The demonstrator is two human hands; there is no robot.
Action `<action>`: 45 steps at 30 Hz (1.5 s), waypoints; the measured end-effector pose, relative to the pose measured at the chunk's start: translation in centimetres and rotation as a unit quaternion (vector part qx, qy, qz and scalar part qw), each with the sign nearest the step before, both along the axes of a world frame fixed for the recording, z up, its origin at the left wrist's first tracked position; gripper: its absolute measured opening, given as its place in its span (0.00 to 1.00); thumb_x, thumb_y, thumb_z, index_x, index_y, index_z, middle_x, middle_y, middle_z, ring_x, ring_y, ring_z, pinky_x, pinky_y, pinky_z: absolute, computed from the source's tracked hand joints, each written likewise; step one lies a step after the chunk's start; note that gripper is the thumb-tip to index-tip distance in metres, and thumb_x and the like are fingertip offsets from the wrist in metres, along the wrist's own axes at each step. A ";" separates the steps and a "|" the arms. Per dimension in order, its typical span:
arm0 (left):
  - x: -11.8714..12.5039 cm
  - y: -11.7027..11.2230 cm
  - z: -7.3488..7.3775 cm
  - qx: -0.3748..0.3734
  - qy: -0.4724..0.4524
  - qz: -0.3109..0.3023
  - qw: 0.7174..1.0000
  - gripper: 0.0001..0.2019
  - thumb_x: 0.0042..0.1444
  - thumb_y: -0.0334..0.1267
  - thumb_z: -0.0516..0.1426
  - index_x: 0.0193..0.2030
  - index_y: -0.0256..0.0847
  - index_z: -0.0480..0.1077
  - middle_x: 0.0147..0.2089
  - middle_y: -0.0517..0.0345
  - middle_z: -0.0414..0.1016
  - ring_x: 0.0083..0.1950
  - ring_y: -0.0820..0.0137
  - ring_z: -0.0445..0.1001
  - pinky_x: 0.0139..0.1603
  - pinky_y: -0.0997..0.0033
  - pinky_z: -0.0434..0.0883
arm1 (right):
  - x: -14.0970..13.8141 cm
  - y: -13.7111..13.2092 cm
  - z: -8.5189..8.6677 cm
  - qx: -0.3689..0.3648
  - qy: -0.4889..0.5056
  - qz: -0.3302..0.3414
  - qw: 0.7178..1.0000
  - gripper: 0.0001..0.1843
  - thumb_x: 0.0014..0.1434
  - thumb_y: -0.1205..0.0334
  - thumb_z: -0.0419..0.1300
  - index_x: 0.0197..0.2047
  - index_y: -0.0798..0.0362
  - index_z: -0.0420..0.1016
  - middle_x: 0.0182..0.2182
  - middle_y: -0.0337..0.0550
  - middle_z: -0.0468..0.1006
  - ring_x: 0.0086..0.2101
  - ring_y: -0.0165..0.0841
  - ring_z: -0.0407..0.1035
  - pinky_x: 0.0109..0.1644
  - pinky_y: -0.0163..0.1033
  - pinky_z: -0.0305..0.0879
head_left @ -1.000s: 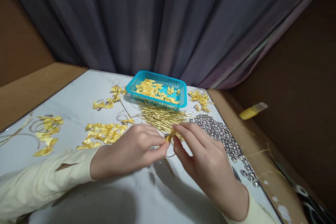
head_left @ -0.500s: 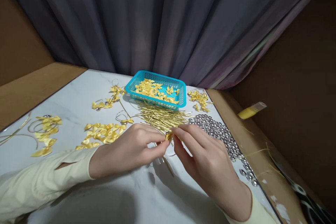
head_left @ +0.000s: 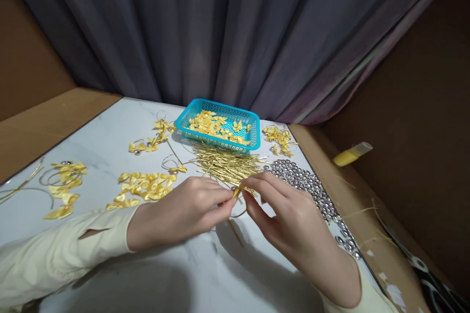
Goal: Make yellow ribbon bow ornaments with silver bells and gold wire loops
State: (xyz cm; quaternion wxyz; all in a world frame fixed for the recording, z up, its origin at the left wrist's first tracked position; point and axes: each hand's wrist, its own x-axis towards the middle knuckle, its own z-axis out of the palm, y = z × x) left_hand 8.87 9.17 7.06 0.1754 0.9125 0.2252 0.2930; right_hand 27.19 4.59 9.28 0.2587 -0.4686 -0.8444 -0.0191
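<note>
Between the fingertips of both hands is a small yellow ribbon bow, partly hidden by the fingers. My left hand pinches it from the left, and my right hand pinches it from the right. A thin gold tie curves down just below the fingers. Right behind the hands lies a pile of gold twist ties. Silver bells or beads spread out to the right of my right hand. Loose yellow bows lie beyond my left forearm.
A blue plastic basket with yellow bows stands at the back. Bows with wire and silver pieces lie in groups at left, back left and back right. Scissors and a yellow-filled tube are beyond the right edge.
Both hands keep their pinch on the bow and have shifted only slightly. The bow has turned a little between the fingertips.
</note>
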 end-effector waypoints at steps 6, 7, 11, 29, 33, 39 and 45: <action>-0.2 -0.1 0.2 -0.034 0.005 -0.004 0.999 0.15 0.59 0.27 0.50 0.21 0.36 0.62 0.20 0.66 0.57 0.22 0.78 0.58 0.25 0.75 0.55 | -0.2 0.1 -0.3 0.035 -0.023 0.003 0.999 0.07 0.61 0.69 0.52 0.36 0.57 0.72 0.32 0.44 0.75 0.31 0.32 0.71 0.31 0.34 0.63; -0.2 -0.1 0.2 -0.036 0.006 -0.003 0.999 0.15 0.59 0.27 0.51 0.21 0.36 0.62 0.20 0.66 0.56 0.22 0.79 0.58 0.25 0.75 0.55 | -0.2 0.1 -0.4 0.045 -0.029 0.003 0.999 0.07 0.61 0.69 0.52 0.36 0.57 0.72 0.32 0.45 0.76 0.31 0.32 0.70 0.31 0.35 0.63; -0.1 0.0 0.1 -0.034 0.000 0.008 0.999 0.14 0.58 0.27 0.51 0.20 0.36 0.61 0.19 0.66 0.56 0.22 0.79 0.57 0.25 0.75 0.55 | -0.2 0.0 -0.3 0.063 -0.054 0.000 0.997 0.08 0.60 0.70 0.52 0.35 0.57 0.72 0.30 0.44 0.75 0.30 0.32 0.70 0.29 0.35 0.61; -0.2 0.3 0.6 -0.091 0.066 0.028 0.993 0.15 0.61 0.34 0.50 0.23 0.37 0.65 0.20 0.66 0.64 0.22 0.77 0.64 0.25 0.75 0.56 | -0.5 -0.1 -0.4 -0.010 0.038 -0.035 0.999 0.09 0.59 0.70 0.51 0.33 0.58 0.73 0.27 0.44 0.74 0.27 0.31 0.69 0.30 0.34 0.62; -0.3 0.3 1.6 -0.201 0.060 0.018 0.977 0.15 0.62 0.35 0.49 0.25 0.37 0.69 0.22 0.64 0.71 0.25 0.77 0.69 0.28 0.77 0.62 | -0.3 0.2 0.1 -0.020 0.085 -0.030 0.996 0.07 0.58 0.70 0.53 0.32 0.56 0.72 0.27 0.42 0.74 0.25 0.28 0.67 0.27 0.33 0.61; -0.4 0.5 2.0 -0.293 0.019 0.019 0.956 0.12 0.62 0.35 0.50 0.34 0.40 0.75 0.26 0.65 0.76 0.29 0.77 0.74 0.31 0.80 0.66 | 0.0 0.1 1.0 -0.031 0.170 -0.055 0.983 0.07 0.58 0.71 0.54 0.32 0.54 0.71 0.28 0.41 0.75 0.27 0.28 0.68 0.27 0.32 0.63; -0.2 0.7 2.3 -0.289 0.011 0.034 0.957 0.12 0.61 0.35 0.51 0.32 0.39 0.75 0.26 0.65 0.77 0.29 0.77 0.74 0.32 0.80 0.66 | 0.3 0.0 1.8 -0.065 0.249 -0.072 0.964 0.04 0.56 0.69 0.58 0.32 0.53 0.74 0.30 0.40 0.78 0.30 0.28 0.71 0.28 0.31 0.66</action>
